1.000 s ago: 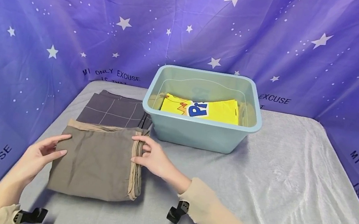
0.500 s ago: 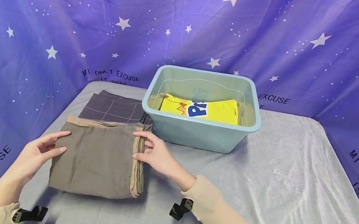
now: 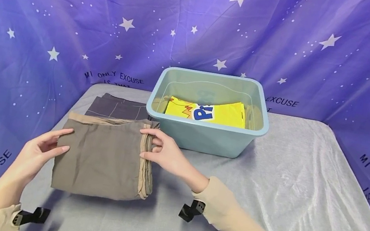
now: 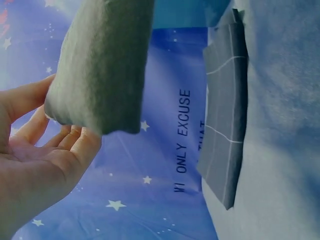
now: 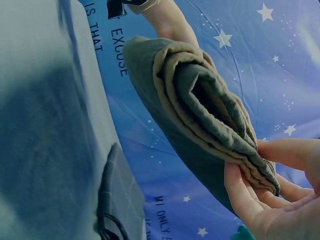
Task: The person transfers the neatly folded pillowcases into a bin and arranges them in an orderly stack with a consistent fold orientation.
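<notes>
Over the last second the folded brown cloth (image 3: 104,159) has risen up the view, away from the person, its end at the right grip (image 3: 169,155) swinging a little toward the blue-green tub (image 3: 214,139), and the left grip (image 3: 35,154) has gone along with it. Beyond the two grips, more of the dark checked cloth (image 3: 116,109) is now covered from above. The right grip has come across the tub's lower corner, and more counter (image 3: 97,223) shows below the brown cloth.
</notes>
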`<action>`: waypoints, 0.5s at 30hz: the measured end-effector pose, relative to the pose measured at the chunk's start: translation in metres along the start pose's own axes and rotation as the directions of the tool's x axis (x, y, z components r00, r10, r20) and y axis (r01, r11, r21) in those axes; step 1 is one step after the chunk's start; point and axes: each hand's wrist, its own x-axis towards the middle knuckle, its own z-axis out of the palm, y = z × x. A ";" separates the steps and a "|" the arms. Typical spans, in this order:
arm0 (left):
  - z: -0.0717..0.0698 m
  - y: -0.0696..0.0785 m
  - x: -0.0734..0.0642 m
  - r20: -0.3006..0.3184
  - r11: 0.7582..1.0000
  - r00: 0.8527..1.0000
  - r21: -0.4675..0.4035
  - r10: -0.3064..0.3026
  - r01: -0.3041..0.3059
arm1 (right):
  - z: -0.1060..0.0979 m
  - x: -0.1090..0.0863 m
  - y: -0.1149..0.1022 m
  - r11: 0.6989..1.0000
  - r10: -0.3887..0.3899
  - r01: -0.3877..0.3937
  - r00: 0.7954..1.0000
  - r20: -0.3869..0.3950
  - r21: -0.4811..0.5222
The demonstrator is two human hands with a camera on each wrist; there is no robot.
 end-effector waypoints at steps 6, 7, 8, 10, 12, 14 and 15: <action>0.000 0.007 0.004 0.003 1.000 1.000 -0.008 0.007 -0.007 | -0.005 -0.001 -0.009 1.000 -0.008 0.008 1.000 -0.010 -0.018; 0.000 0.008 0.005 0.002 1.000 1.000 -0.003 0.007 -0.007 | -0.006 -0.001 -0.011 1.000 -0.010 0.010 1.000 -0.011 -0.021; 0.000 0.009 0.005 0.002 1.000 1.000 0.007 0.008 -0.008 | -0.007 -0.001 -0.013 1.000 -0.013 0.013 1.000 -0.010 -0.023; 0.001 0.012 0.007 0.001 1.000 1.000 0.015 0.009 -0.009 | -0.009 -0.002 -0.015 0.999 -0.020 0.019 1.000 -0.006 -0.028; 0.001 0.016 0.008 0.001 1.000 1.000 0.012 0.015 -0.015 | -0.012 -0.003 -0.017 0.999 -0.024 0.024 1.000 -0.004 -0.031; 0.002 0.019 0.010 0.002 1.000 1.000 -0.003 0.025 -0.025 | -0.014 -0.004 -0.019 0.999 -0.028 0.028 1.000 -0.004 -0.037; 0.002 0.021 0.011 0.003 0.999 1.000 -0.015 0.030 -0.030 | -0.016 -0.004 -0.020 0.999 -0.029 0.028 1.000 -0.006 -0.040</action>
